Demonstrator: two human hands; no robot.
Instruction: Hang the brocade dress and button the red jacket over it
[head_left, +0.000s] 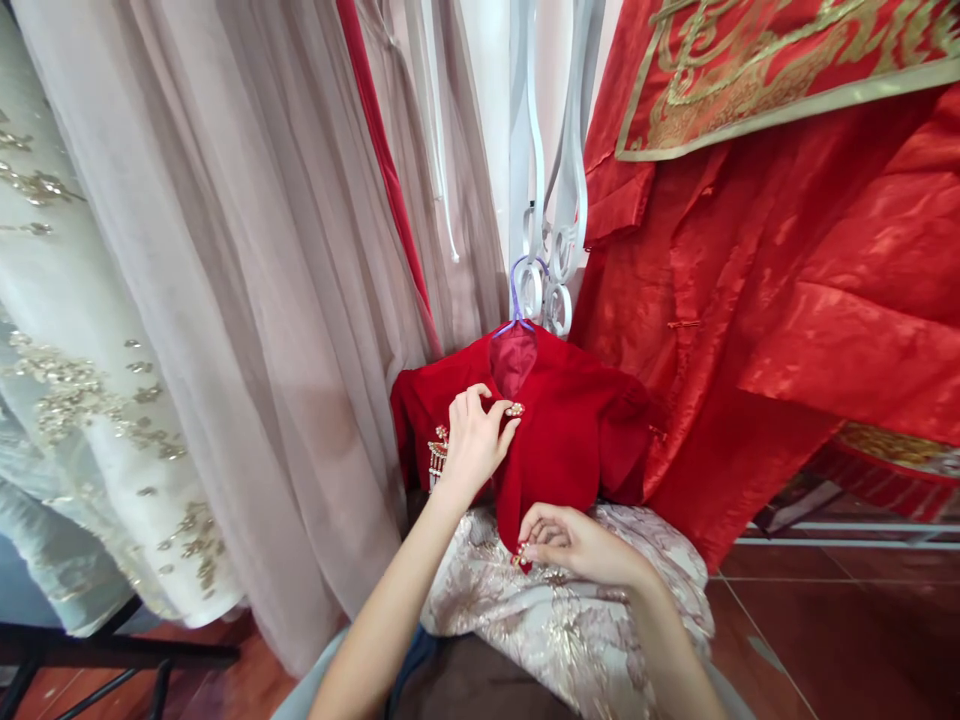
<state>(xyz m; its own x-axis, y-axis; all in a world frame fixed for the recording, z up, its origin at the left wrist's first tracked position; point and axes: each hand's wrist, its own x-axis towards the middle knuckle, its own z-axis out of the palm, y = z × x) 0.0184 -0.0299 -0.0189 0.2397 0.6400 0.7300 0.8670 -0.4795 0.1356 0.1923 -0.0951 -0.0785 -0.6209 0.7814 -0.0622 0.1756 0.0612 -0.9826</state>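
A red velvet jacket with a satin lining hangs in front of me on a purple hanger. My left hand is at the upper front edge, thumb and index finger closed around a jewelled button. Lower down, the fingers of my right hand pinch the jacket's bottom front corner at a second jewelled button. A beaded tassel brooch sits on the jacket, partly hidden behind my left wrist. Below the jacket, pale floral brocade fabric lies across my lap.
Dusty pink sheer drapery falls on the left, beside a white dress with gold sequins. Red satin garments with gold embroidery hang on the right. White scrolled metalwork stands behind the hanger. Black metal legs stand at lower left.
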